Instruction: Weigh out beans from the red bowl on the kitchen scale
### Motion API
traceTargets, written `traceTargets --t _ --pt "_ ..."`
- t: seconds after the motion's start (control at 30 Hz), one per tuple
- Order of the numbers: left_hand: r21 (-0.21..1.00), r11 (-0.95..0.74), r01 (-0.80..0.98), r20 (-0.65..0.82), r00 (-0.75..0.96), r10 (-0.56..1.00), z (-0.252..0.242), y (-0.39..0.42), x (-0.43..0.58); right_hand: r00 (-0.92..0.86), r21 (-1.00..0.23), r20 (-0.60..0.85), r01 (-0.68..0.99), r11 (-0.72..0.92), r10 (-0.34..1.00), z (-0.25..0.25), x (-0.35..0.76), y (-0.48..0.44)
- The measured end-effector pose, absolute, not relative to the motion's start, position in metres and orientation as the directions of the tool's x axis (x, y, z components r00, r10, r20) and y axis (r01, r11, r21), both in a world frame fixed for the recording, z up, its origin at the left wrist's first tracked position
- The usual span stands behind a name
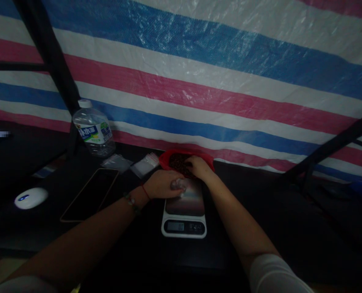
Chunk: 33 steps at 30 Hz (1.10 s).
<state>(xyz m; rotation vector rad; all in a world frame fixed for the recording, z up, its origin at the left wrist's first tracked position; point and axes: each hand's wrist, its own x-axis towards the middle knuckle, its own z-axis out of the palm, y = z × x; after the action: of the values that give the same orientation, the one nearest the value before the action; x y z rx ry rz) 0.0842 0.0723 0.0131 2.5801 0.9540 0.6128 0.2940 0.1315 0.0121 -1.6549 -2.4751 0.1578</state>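
Observation:
My left hand (163, 185) is closed over the kitchen scale's plate, pinching a crumpled clear plastic bag (177, 185). The white digital scale (184, 233) has a metal top, and its small display seems to read 0.0. Just behind it lies an open red plastic bag (210, 156) holding a heap of small dark brown bean-like pieces (177, 162). Into this heap reaches my right hand (199, 167), its fingers curled among the pieces and its fingertips partly hidden.
Left of the scale are flat clear zip bags (145, 165), another clear bag (116, 162), a phone (91, 194) and a white mouse (31, 198). A large clear bottle (94, 130) stands behind them. Dark metal bars (43, 44) flank the black table, with a striped plastic sheet (193, 89) at the back.

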Motion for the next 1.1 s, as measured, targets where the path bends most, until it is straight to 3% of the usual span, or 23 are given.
traceTargets --t 0.1,0.23,0.57,0.7,0.97,1.1 --pt "0.447 -0.719 0.532 0.265 0.688 0.675 0.011 0.073 0.085 -0.362 -0.187 0.113 0.907 0.377 0.926 0.013 0.293 0.125" --pt "0.449 -0.726 0.521 0.279 0.69 0.668 0.006 0.076 0.085 -0.364 -0.143 0.025 0.921 0.364 0.931 0.008 0.29 0.122" --pt "0.526 -0.612 0.591 0.509 0.359 0.783 -0.009 0.106 0.081 -0.423 -0.098 0.043 0.9 0.425 0.905 0.006 0.287 0.132" --pt "0.526 -0.6 0.603 0.522 0.328 0.787 -0.012 0.115 0.08 -0.393 -0.196 0.12 0.891 0.41 0.912 0.004 0.292 0.138" --pt "0.545 -0.548 0.635 0.436 0.344 0.832 -0.014 0.12 0.087 -0.197 -0.523 0.342 0.772 0.36 0.919 0.003 0.29 0.145" --pt "0.528 -0.552 0.646 0.403 0.382 0.832 -0.011 0.12 0.09 -0.153 -0.579 0.357 0.738 0.347 0.921 0.009 0.279 0.144"
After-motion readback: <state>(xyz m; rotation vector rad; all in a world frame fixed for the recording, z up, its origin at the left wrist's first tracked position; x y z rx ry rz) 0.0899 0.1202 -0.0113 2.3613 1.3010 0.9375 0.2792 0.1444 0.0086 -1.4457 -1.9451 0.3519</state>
